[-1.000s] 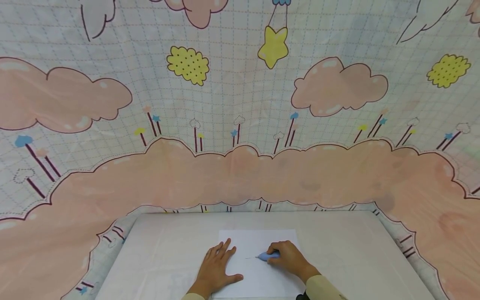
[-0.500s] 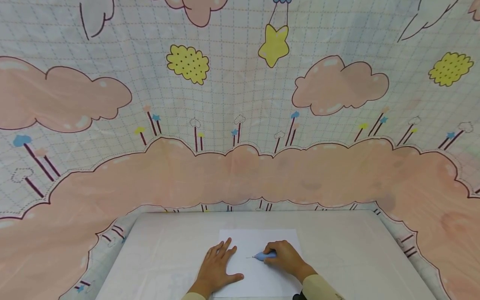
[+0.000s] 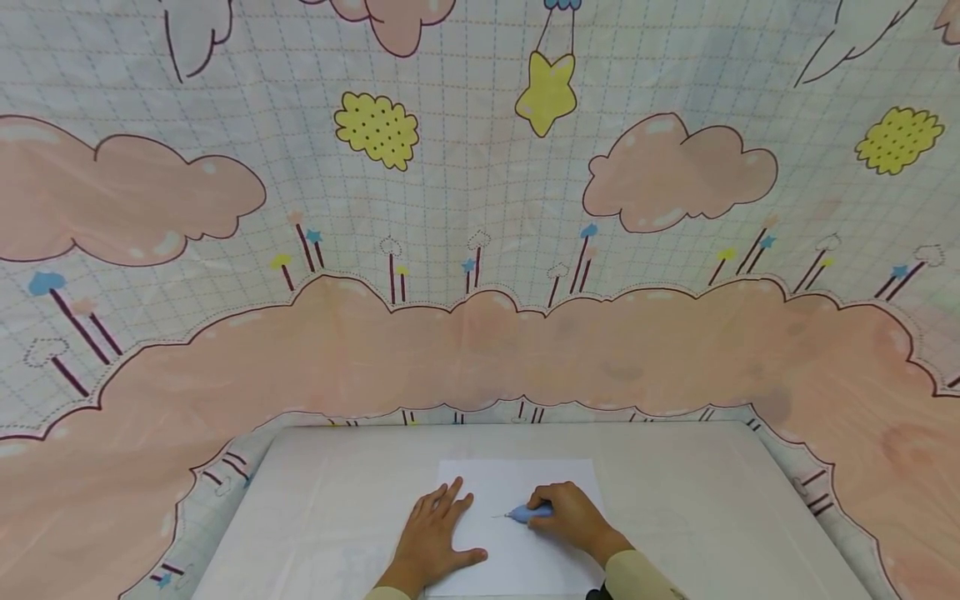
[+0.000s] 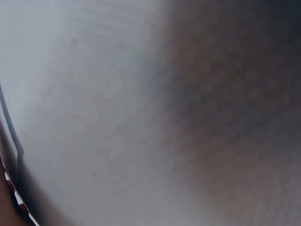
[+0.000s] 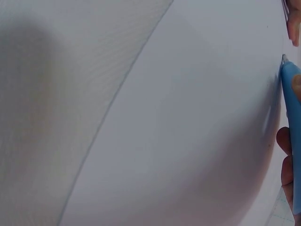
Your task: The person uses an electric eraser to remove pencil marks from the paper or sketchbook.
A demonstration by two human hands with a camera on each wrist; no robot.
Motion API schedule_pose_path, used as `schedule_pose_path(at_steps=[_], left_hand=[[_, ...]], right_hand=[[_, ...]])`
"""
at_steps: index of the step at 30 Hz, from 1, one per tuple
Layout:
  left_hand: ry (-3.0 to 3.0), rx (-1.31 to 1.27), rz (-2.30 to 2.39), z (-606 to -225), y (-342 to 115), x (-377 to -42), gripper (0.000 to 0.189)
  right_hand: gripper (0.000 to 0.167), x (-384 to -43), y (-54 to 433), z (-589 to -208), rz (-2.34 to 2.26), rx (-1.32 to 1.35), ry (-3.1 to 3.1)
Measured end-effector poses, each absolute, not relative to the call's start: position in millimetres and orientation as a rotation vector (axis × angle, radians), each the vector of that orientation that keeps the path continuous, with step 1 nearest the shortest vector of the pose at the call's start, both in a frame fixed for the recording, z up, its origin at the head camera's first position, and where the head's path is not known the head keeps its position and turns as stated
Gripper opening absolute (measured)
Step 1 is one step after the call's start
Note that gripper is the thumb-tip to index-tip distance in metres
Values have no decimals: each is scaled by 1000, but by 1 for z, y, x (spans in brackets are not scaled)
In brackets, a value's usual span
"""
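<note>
A white sheet of paper [image 3: 517,483] lies on the table between my hands. My left hand [image 3: 431,542] rests on its left side, fingers spread and thumb pointing right. My right hand [image 3: 573,517] holds a thick light-blue pen [image 3: 531,512] over the right half of the sheet, tip pointing left. In the right wrist view the pen [image 5: 292,117] shows a metal tip right at the paper, with curled fingers [image 5: 287,169] beside its body. A short, faint line [image 3: 497,517] runs leftward from the tip. The left wrist view is mostly blurred.
The paper sits near the front of a pale table [image 3: 337,483]. Behind and around it hangs a printed cloth backdrop [image 3: 525,358] with clouds and stars. A dark object [image 3: 597,593] shows at my right cuff.
My right hand and the pen have shifted slightly left over the first half second, then kept nearly still. The left hand stays in place.
</note>
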State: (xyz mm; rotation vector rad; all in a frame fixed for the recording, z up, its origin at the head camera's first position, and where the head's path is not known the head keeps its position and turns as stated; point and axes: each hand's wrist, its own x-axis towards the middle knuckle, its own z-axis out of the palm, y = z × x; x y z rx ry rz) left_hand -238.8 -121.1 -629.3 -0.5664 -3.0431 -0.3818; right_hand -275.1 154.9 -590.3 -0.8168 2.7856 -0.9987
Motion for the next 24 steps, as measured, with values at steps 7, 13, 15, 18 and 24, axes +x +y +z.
schedule_pose_path(at_steps=[7,13,15,18,24], left_hand=[[-3038,-557,-372,-630,-122,-238,99],[-3059,-556,-390,-625,-121,-236,98],[-3064,-555,-399,-625,-121,-236,98],[-3066,-557,-407,-625,-121,-236,99],[-3070,-557,-402,-625,-120,-236,100]], right_hand=[[14,-274,159,-590,-993,-817,2798],[13,-274,164,-592,-986,-803,2811],[13,-274,165,-592,-987,-800,2815],[13,-273,167,-592,-991,-792,2808],[13,-274,171,-593,-979,-780,2807]])
